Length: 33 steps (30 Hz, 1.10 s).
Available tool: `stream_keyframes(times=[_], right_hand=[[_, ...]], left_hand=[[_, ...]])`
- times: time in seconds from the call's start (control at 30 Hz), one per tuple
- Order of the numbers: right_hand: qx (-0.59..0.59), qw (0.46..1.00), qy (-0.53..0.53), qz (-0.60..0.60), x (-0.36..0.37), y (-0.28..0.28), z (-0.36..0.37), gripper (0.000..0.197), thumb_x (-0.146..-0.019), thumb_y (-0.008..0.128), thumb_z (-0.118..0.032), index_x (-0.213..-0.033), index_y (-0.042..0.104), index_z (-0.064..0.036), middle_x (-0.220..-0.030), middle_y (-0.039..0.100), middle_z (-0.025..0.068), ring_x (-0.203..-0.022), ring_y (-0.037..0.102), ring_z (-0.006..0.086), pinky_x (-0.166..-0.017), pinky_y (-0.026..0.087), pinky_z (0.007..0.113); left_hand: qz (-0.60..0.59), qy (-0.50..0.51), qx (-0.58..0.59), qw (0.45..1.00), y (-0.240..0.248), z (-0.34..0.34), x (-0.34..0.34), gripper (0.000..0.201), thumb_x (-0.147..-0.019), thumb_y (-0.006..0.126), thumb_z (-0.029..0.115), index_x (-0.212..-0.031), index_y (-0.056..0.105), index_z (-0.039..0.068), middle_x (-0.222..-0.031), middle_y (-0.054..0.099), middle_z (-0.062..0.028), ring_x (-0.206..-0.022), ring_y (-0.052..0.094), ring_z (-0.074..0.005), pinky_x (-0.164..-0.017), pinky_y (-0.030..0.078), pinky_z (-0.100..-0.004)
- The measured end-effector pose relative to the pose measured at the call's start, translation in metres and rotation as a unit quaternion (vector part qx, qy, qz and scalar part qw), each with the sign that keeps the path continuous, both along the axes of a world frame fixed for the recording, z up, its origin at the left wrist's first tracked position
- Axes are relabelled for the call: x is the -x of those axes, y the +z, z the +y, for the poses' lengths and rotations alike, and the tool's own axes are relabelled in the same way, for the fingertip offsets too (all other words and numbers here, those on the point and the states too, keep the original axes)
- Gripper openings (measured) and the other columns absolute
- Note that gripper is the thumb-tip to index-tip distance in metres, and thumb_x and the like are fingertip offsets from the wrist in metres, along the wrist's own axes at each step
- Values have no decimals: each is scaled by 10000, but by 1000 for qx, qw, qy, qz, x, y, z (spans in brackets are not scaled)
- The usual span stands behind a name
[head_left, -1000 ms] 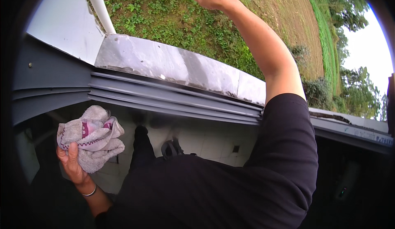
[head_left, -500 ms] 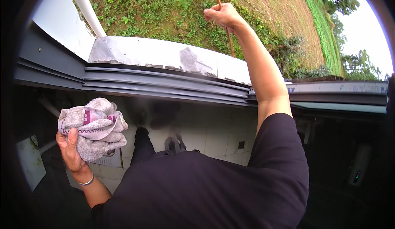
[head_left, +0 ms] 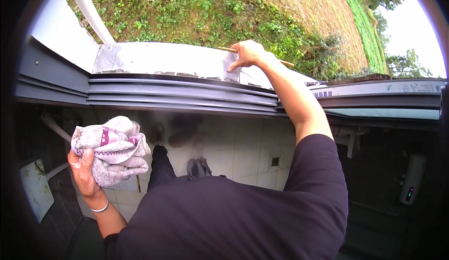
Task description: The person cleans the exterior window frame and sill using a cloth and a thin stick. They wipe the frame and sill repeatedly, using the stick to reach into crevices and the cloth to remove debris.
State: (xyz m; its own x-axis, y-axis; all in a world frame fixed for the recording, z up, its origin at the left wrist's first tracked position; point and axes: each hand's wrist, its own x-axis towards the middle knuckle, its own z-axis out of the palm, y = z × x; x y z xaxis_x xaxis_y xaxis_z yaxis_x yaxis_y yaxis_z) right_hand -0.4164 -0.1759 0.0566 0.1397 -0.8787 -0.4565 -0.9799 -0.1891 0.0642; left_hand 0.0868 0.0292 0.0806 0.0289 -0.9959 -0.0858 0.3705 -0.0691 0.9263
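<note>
A bunched grey-white terry cloth (head_left: 116,155) with a purple pattern is gripped by my left hand (head_left: 86,175), held up on the inner side of the window frame. My right arm reaches out over the frame. Above the white outer ledge (head_left: 154,60), my right hand (head_left: 249,55) has its fingers closed around a thin brown stick (head_left: 227,49). The stick lies nearly level, poking out on both sides of the hand. Its middle is hidden by the fingers and palm.
Grey sliding-window tracks (head_left: 182,91) run across below the ledge. A white pipe (head_left: 91,10) rises at the far left. Beyond is a planted slope (head_left: 187,14). Inside are a tiled floor (head_left: 245,162), a drain (head_left: 275,162) and a white board (head_left: 36,190).
My right hand has come down and nearer, to the ledge. The stick in it has swung from steep to nearly level. My left hand keeps hold of the cloth.
</note>
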Motion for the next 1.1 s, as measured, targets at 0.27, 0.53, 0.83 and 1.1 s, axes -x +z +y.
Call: stream_keyframes(times=[0.27,0.53,0.83,1.1], right_hand=[[203,934,-226,-187,1,72,-24,326,-868,674,-371,-880,730,-50,-756,709,91,-735,679,178,-712,553,354],[7,726,-146,-671,4,131,119,269,-960,558,-189,-1159,619,-19,-857,675,68,-457,305,-10,-422,238,161],[-39,622,-328,-710,42,23,334,244,-919,613,-228,-1083,647,-51,-821,688,59,-484,397,19,-427,298,184],[-74,428,-486,-758,9,-61,421,222,-948,609,-186,-1067,649,-2,-879,685,97,-450,367,15,-391,245,172]], left_hand=[[-46,-33,-3,998,6,3,-4,430,-946,545,84,-1348,441,-26,-1233,584,-149,-1133,575,-231,-1025,417,-371],[186,-105,54,975,117,-55,74,452,-1013,402,231,-1368,413,-48,-1295,553,-190,-1179,562,-291,-1046,419,-406],[-194,-136,393,888,140,-212,297,397,-882,654,309,-1161,633,28,-1132,653,-124,-1010,630,-222,-907,497,-341],[-502,-570,375,532,-36,-197,390,225,-817,619,150,-1014,667,52,-1025,618,-149,-934,605,-301,-834,480,-380]])
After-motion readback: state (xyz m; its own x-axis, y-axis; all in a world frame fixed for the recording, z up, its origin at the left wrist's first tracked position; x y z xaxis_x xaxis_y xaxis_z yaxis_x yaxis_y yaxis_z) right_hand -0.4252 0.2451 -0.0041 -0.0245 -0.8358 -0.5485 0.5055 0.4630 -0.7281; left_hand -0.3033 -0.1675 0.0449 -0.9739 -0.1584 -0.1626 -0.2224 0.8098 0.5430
